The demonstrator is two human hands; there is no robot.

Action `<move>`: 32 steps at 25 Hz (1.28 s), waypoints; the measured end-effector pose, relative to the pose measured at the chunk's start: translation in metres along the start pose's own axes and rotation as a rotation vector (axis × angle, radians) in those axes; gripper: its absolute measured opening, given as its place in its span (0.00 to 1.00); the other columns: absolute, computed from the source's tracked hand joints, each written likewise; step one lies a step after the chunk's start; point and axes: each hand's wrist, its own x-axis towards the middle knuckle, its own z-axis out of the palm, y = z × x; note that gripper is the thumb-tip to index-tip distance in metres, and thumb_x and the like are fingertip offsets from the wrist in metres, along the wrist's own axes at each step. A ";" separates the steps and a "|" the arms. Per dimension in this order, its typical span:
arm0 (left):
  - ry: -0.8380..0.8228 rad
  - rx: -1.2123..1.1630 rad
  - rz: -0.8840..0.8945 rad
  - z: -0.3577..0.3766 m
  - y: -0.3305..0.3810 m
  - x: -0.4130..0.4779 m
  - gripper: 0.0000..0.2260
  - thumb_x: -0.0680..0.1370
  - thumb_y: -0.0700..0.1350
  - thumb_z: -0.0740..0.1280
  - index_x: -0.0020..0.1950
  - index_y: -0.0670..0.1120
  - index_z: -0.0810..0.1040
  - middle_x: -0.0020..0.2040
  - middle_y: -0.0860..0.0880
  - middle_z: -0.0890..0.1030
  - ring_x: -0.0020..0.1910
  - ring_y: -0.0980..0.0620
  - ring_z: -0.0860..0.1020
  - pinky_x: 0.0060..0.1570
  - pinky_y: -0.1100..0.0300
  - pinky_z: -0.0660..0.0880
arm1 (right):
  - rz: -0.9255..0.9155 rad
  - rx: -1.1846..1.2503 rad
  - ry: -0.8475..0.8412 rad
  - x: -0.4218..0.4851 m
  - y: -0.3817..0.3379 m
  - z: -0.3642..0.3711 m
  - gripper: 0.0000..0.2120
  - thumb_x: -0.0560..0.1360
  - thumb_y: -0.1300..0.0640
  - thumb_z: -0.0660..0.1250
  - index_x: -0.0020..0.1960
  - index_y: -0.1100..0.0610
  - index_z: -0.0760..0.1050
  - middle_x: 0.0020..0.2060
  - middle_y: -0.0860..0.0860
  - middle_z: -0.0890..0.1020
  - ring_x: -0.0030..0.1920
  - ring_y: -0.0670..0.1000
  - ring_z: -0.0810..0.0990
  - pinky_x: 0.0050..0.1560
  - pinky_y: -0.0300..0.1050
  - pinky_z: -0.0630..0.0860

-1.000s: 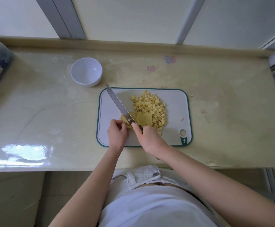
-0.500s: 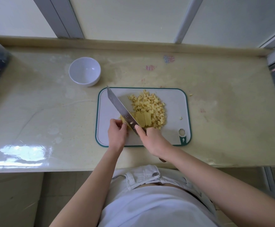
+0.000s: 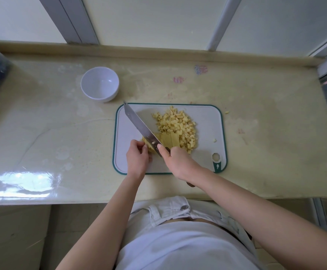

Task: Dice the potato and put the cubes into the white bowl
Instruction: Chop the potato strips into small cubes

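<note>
Yellow potato (image 3: 169, 140) is held by the curled left hand (image 3: 137, 160) mid-board (image 3: 207, 117); the knife (image 3: 141, 125), gripped by the right hand (image 3: 180, 162), has barely shifted: dicing continues. Bowl (image 3: 99, 83) at 10 o'clock holds nothing.

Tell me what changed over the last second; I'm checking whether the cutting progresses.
Little: the right hand drew the knife slightly toward the person, then forward again. Nothing grasped or released. The left hand still holds the potato strips, the cubes stay on the cutting board, the white bowl stays empty.
</note>
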 end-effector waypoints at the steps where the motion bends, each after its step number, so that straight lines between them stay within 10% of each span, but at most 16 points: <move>1: -0.002 0.002 0.003 0.000 0.000 0.000 0.02 0.80 0.36 0.59 0.47 0.40 0.69 0.44 0.39 0.76 0.32 0.49 0.75 0.28 0.67 0.75 | 0.004 -0.008 0.004 0.002 -0.002 0.000 0.29 0.82 0.42 0.48 0.28 0.57 0.57 0.23 0.51 0.63 0.24 0.51 0.61 0.28 0.45 0.59; 24: -0.028 0.031 -0.002 -0.001 0.005 -0.006 0.01 0.80 0.36 0.58 0.49 0.40 0.69 0.43 0.43 0.75 0.34 0.50 0.76 0.27 0.70 0.73 | -0.007 -0.021 0.047 0.018 0.012 0.022 0.28 0.82 0.42 0.51 0.28 0.58 0.61 0.24 0.51 0.67 0.26 0.52 0.66 0.27 0.45 0.60; 32: 0.040 0.212 0.031 -0.004 0.014 -0.007 0.05 0.80 0.42 0.61 0.52 0.43 0.66 0.51 0.45 0.73 0.45 0.46 0.75 0.41 0.57 0.70 | -0.094 0.498 0.075 0.001 0.021 -0.001 0.23 0.80 0.42 0.55 0.32 0.54 0.63 0.22 0.47 0.63 0.22 0.48 0.60 0.26 0.42 0.58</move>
